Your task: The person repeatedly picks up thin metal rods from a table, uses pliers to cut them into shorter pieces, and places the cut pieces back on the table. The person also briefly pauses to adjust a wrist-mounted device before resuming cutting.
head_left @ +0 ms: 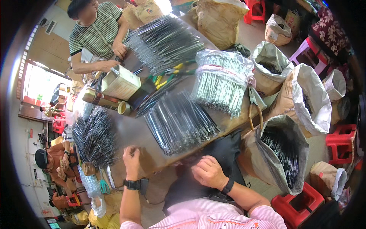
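Showing half-curled fingers on left hand (pixel 132 157) and right hand (pixel 209 172), lower centre, leaving any grip impossible to tell; possibly risking spilling central strips (pixel 180 124) by brushing ends near table (pixel 152 162) edge

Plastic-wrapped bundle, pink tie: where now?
Head view, upper right of centre: the bundle sits on the table, between the row of dark strips at lower left and an open sack at right.

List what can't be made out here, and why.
All in the head view:
- Left hand: whether it pinches anything; its curled fingers hide that.
- Right hand: palm, hidden by the back of the hand.
- Nearest open sack: lower contents, hidden by its wall.
- Brown sack at top: upper end, cut off by the picture edge.
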`<state>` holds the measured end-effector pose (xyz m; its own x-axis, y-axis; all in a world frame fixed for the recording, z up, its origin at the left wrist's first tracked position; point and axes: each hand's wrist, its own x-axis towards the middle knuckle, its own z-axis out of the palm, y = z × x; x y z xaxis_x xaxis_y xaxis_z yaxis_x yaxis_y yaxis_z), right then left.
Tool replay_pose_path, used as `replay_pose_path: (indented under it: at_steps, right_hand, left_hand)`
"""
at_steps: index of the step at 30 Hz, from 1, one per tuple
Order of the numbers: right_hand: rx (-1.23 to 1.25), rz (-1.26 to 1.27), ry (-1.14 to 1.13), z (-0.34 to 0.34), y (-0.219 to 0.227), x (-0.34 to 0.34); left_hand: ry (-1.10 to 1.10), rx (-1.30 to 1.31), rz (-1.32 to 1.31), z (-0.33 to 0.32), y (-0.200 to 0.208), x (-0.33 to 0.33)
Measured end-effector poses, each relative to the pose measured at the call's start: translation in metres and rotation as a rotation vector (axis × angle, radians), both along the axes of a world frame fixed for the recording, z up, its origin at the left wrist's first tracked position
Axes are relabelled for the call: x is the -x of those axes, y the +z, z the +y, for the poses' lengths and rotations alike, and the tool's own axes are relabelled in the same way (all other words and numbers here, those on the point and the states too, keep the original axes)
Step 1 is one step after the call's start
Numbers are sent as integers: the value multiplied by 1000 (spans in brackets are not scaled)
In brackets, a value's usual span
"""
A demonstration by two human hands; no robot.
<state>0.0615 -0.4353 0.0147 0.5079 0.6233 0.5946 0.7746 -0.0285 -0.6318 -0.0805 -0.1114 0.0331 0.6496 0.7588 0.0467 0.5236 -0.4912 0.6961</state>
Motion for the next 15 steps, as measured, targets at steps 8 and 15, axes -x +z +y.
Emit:
replay_pose_path:
  at_steps: [8, 15]
  right_hand:
    - [-36, 57, 111, -7, -2, -13]
    - [-126, 289, 259, -16, 7, -29]
  left_hand:
    - [-385, -392, -35, -76, 55, -79]
    - [-833, -525, 69, -95, 79, -135]
